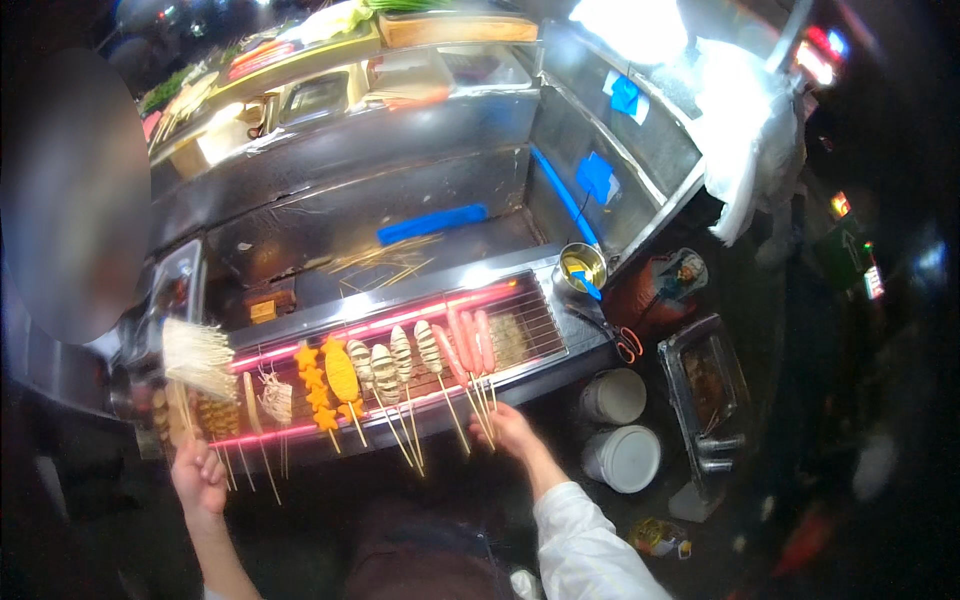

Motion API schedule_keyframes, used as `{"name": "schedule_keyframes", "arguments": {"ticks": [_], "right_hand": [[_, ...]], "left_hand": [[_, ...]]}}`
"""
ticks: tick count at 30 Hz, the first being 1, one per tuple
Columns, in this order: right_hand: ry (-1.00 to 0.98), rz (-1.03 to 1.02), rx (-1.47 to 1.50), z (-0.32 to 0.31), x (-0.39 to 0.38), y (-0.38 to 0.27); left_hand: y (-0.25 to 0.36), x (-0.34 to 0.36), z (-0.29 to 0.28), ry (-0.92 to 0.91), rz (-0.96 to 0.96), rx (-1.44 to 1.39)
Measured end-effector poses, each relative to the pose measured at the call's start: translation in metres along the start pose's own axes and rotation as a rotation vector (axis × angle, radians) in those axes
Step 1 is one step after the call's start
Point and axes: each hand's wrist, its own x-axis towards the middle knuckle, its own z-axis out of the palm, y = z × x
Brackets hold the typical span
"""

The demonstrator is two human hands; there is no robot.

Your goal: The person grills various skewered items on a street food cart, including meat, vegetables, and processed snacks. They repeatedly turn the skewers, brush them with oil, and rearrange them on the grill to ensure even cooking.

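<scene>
My left hand (200, 478) is closed round the sticks of an enoki mushroom skewer (198, 358), raised over the left end of the grill (535, 325). With its fingers pinched, my right hand (507, 432) grips the stick ends of the pink sausage skewers (472, 343) at the grill's right part. Several striped pale skewers (384, 372) lie left of the sausages. Beside those are an orange oval skewer (340, 370) and a skewer of orange star shapes (315, 388). Further left, a small mushroom bundle (275, 395) rests near browned skewers (218, 415), partly hidden by the enoki.
A metal pot (580, 262) with a blue-handled brush stands at the grill's right corner, near orange-handled scissors (628, 345). White tubs (628, 458) and a tray (702, 385) sit to the right. Loose sticks (385, 262) and a blue strip (432, 224) lie behind the grill.
</scene>
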Motion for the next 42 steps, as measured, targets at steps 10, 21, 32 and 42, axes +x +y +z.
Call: {"name": "schedule_keyframes", "arguments": {"ticks": [10,21,32,42], "right_hand": [[-0.192,0.086,0.204,0.005,0.009,-0.009],[-0.096,0.127,-0.044,-0.015,0.025,-0.011],[-0.007,-0.192,0.062,-0.051,-0.039,-0.138],[0.093,-0.303,-0.234,-0.059,-0.027,-0.136]], "left_hand": [[-0.046,-0.010,0.071,-0.101,0.005,0.038],[-0.164,-0.067,0.157,-0.145,-0.074,0.160],[-0.407,-0.070,0.267,-0.458,-0.582,-0.372],[-0.471,-0.080,0.267,-0.435,-0.105,0.464]]}}
